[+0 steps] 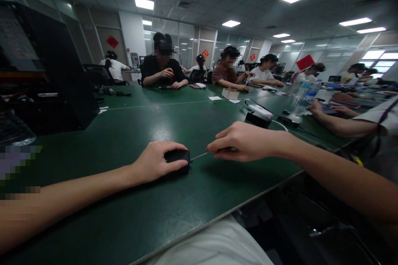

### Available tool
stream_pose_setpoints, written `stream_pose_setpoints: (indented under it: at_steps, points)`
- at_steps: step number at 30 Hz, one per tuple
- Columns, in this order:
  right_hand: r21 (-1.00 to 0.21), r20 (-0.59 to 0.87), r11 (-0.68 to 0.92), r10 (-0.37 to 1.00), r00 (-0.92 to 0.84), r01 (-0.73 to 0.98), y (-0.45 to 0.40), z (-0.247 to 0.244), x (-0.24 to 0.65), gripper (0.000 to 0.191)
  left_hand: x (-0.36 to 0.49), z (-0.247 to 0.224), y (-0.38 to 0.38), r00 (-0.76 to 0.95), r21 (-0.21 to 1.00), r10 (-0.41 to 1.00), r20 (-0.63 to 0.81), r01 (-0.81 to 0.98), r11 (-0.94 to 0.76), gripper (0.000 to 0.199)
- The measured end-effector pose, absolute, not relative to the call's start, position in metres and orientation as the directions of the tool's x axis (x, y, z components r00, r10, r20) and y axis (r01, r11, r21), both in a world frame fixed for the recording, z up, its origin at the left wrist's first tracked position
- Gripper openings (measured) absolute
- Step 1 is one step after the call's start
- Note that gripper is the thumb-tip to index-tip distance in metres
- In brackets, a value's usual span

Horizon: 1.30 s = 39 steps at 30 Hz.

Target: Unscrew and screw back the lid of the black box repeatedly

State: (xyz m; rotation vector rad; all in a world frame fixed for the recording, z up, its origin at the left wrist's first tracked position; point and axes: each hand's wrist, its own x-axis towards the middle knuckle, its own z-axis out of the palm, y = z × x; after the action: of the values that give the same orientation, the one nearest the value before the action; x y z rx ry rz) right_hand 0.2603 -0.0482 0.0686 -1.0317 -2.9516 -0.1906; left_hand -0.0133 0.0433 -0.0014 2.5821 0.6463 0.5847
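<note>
On the green table, my left hand [157, 159] is closed around a small black box-shaped part [185, 165], thumb and fingers along its sides. My right hand [241, 143] hovers over the table to the right, fingers wrapped round the red-and-black handle of a screwdriver [200, 156]. Its thin metal shaft points left, and the tip meets or comes very close to the right face of the black part. The palm hides most of the handle.
An open computer case [56, 66] stands at the left. A white device on a black block [261, 114] with a cable lies beyond my right hand. A small box [230, 93] and papers sit farther back. Several people sit around; a co-worker's arm [342, 122] reaches in from the right.
</note>
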Motion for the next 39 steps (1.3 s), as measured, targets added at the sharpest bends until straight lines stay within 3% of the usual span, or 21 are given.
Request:
stream_pose_setpoints:
  at_steps: [3, 9, 15, 28, 39]
  points:
    - [0.100, 0.044, 0.806, 0.582, -0.812, 0.583, -0.025, 0.055, 0.263, 0.029, -0.014, -0.001, 0.043, 0.802, 0.486, 0.522, 0.292, 0.346, -0.803, 0.041]
    - [0.238, 0.158, 0.800, 0.527, -0.835, 0.550, 0.037, 0.016, 0.279, 0.051, -0.013, -0.001, 0.042, 0.801, 0.504, 0.524, 0.290, 0.337, -0.795, 0.040]
    - [0.183, 0.157, 0.794, 0.559, -0.814, 0.580, 0.062, -0.017, 0.283, 0.064, -0.014, -0.002, 0.044, 0.791, 0.520, 0.530, 0.307, 0.327, -0.789, 0.040]
    - [0.331, 0.199, 0.558, 0.747, -0.634, 0.761, 0.040, 0.000, 0.286, 0.053, -0.015, 0.001, 0.045, 0.823, 0.517, 0.491, 0.286, 0.299, -0.802, 0.039]
    - [0.259, 0.187, 0.568, 0.764, -0.617, 0.781, 0.022, -0.006, 0.258, 0.035, -0.014, 0.002, 0.044, 0.785, 0.529, 0.524, 0.331, 0.306, -0.792, 0.040]
